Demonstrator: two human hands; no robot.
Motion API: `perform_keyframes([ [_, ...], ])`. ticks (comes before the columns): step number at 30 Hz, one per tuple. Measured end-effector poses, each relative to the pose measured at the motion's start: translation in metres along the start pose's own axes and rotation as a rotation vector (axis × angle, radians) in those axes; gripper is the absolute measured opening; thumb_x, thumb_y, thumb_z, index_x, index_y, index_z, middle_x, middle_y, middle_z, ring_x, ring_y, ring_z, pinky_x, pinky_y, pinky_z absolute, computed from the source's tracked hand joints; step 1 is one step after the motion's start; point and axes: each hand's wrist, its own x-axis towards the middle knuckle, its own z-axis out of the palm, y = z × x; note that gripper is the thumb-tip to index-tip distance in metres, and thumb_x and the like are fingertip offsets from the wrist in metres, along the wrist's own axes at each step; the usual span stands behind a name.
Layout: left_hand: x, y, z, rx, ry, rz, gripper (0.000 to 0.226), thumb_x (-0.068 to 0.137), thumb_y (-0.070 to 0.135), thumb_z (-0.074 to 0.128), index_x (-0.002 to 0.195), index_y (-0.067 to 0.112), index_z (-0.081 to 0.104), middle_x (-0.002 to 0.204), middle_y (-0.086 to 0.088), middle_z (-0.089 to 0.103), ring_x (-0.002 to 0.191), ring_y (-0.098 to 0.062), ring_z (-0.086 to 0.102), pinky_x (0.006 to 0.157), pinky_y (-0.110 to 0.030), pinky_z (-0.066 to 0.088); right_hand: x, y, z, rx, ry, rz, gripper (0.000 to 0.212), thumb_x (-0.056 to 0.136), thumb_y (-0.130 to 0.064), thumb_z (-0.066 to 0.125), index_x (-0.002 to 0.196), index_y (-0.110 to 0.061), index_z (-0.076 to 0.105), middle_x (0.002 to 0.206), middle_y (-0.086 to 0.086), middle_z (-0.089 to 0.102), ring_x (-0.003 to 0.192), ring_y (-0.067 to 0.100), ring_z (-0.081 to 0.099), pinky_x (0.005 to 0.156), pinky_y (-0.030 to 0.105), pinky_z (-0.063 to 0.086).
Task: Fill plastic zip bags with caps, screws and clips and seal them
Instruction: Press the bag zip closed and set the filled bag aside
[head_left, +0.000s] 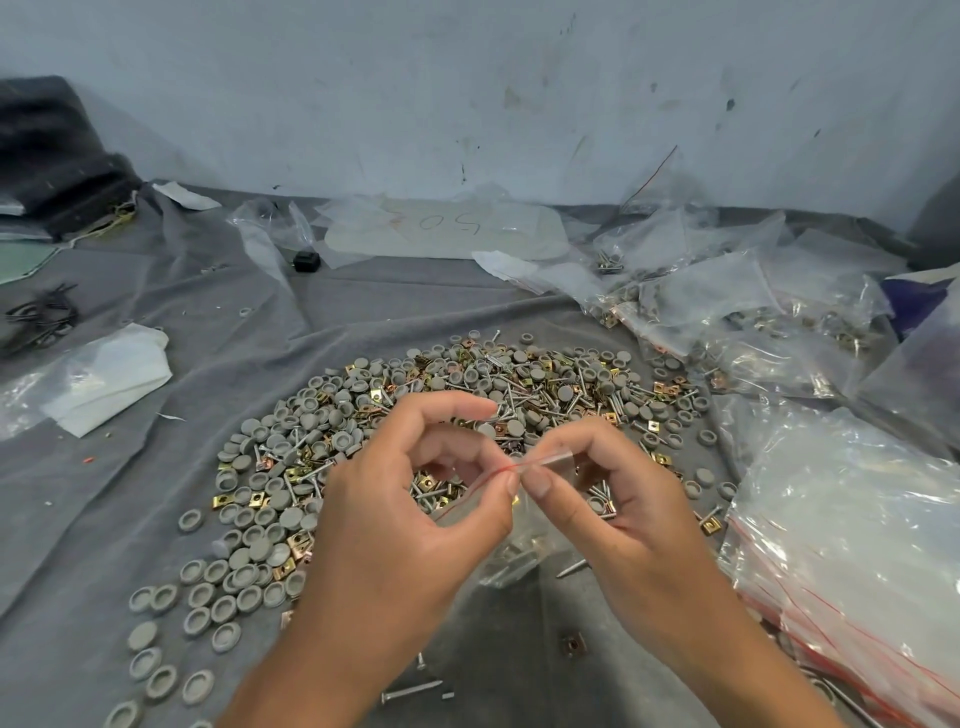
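Pinching zip bag (524, 540) edge, both hands

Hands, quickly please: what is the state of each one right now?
Left hand: closed, pinching the red-striped top edge of the zip bag.
Right hand: closed, pinching the same edge of the bag.

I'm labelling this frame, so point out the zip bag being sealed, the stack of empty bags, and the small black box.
zip bag (545, 460), head view, red zip strip
stack of empty bags (852, 519), head view, top sheet
small black box (305, 261), head view, its top
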Motion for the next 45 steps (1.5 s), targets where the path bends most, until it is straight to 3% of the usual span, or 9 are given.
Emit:
perform_keyframes([
  [6,0.000,0.001,-0.001,0.001,-0.007,-0.009,0.032,0.079,0.034,0.076,0.105,0.035,0.056,0.089,0.015,0.074,0.089,-0.010,0.071,0.073,-0.025,0.056,-0.001,0.001,0.002,-0.059,0.035,-0.049,0.010,0.098,-0.042,0.059,0.095,-0.036,0.065,0.091,-0.011,0.063,0.087,0.013,0.060,0.072,0.014,0.040],
  [14,0.001,-0.009,-0.004,0.016,0.052,-0.043,0.039,0.078,0.025,0.078,0.106,0.040,0.057,0.091,0.013,0.074,0.089,-0.014,0.072,0.078,-0.019,0.052,0.003,0.009,-0.005,0.210,0.160,0.100,0.007,0.096,-0.036,0.061,0.094,-0.033,0.067,0.085,-0.011,0.069,0.079,0.003,0.064,0.067,0.012,0.050],
  [19,0.002,-0.013,-0.005,0.080,0.040,-0.064,0.038,0.077,0.028,0.075,0.107,0.041,0.056,0.089,0.017,0.074,0.089,-0.006,0.071,0.078,-0.012,0.050,0.002,0.012,-0.007,0.189,0.114,0.114,0.007,0.095,-0.033,0.061,0.093,-0.034,0.067,0.084,-0.012,0.070,0.077,0.001,0.065,0.064,0.011,0.050],
  [23,0.001,-0.013,-0.006,0.104,0.031,-0.068,0.037,0.083,0.025,0.077,0.106,0.041,0.054,0.090,0.017,0.073,0.091,-0.006,0.070,0.080,-0.010,0.047,0.002,0.013,-0.013,0.056,0.076,0.112,0.013,0.093,-0.042,0.066,0.104,-0.036,0.069,0.092,-0.005,0.070,0.084,0.015,0.065,0.067,0.021,0.054],
  [27,0.002,-0.011,-0.008,0.119,0.006,-0.057,0.029,0.082,0.022,0.073,0.097,0.038,0.053,0.092,0.015,0.071,0.092,-0.008,0.069,0.080,-0.015,0.051,0.002,0.016,-0.017,0.021,0.067,0.109,0.009,0.096,-0.041,0.065,0.101,-0.037,0.072,0.089,-0.003,0.069,0.084,0.018,0.063,0.073,0.038,0.054],
  [31,0.002,-0.013,-0.008,0.073,0.004,-0.078,0.026,0.088,0.026,0.073,0.097,0.039,0.052,0.096,0.012,0.070,0.093,-0.012,0.068,0.079,-0.028,0.053,0.001,0.015,-0.017,0.022,0.054,0.090,0.011,0.095,-0.043,0.066,0.100,-0.035,0.071,0.085,-0.006,0.067,0.078,0.010,0.060,0.068,0.020,0.049],
  [39,0.000,-0.011,-0.003,0.062,-0.010,-0.065,0.032,0.082,0.031,0.073,0.104,0.041,0.052,0.093,0.015,0.073,0.093,-0.010,0.070,0.080,-0.023,0.053,0.002,0.012,-0.011,0.118,0.034,0.080,0.004,0.093,-0.030,0.069,0.096,-0.030,0.071,0.090,-0.009,0.072,0.079,0.004,0.067,0.065,0.012,0.050],
  [45,0.001,-0.009,-0.002,0.099,-0.015,-0.062,0.032,0.083,0.021,0.073,0.092,0.040,0.049,0.090,0.012,0.071,0.088,-0.009,0.068,0.077,-0.012,0.048,0.000,0.012,-0.009,0.121,0.021,0.061,0.003,0.094,-0.027,0.068,0.096,-0.029,0.070,0.086,-0.014,0.071,0.073,-0.002,0.065,0.060,0.008,0.048],
])
